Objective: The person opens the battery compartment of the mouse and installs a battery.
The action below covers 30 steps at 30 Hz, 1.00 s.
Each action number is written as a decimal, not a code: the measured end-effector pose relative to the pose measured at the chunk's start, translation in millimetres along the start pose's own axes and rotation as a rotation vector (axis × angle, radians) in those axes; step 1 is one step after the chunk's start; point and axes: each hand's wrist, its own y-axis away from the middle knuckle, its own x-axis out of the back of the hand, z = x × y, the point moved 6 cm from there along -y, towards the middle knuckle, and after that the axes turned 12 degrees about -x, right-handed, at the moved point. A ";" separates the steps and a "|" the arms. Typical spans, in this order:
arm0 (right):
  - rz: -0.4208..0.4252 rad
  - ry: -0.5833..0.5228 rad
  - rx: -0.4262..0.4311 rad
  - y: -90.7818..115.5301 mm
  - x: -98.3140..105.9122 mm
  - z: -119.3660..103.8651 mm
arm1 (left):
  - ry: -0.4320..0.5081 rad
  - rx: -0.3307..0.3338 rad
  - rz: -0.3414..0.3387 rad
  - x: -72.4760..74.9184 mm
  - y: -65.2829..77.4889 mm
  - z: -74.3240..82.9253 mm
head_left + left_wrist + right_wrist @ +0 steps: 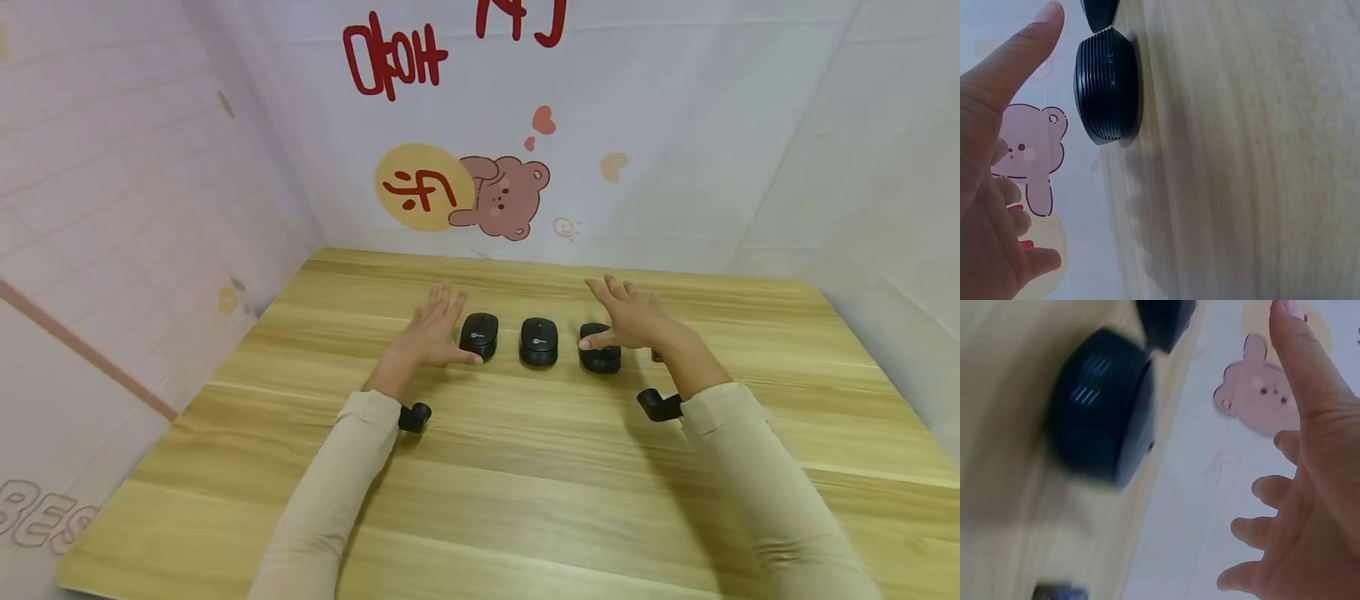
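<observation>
Three black computer mice stand in a row on the wooden table: a left mouse [480,330], a middle mouse [538,340] and a right mouse [602,362]. My left hand [431,335] is beside the left mouse, fingers spread and thumb near its front end. Its ribbed side [1107,87] shows in the left wrist view, apart from the thumb. Over on the other side, my right hand [636,322] hovers with fingers extended, its thumb overlapping the right mouse in the head view. That mouse appears blurred [1097,409] in the right wrist view. Neither hand holds anything.
A small dark object [657,354] lies right of the right mouse, partly hidden by the wrist. Black wrist-camera mounts [415,417] jut from both sleeves. Behind the table [525,483] hangs a white backdrop [675,208] with a printed bear [506,200].
</observation>
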 end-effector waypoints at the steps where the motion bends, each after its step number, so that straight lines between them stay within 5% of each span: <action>1: 0.007 0.011 0.007 -2.3 1.1 -5.8 | 0.002 -0.004 0.000 -0.1 -0.6 0.6; 14: 0.000 0.073 0.110 -30.6 -22.6 -85.0 | -0.041 -0.022 -0.001 -6.6 -7.6 -0.6; 30: -0.034 0.145 0.134 -48.7 -46.5 -133.6 | -0.059 -0.017 -0.031 -9.1 -7.7 0.2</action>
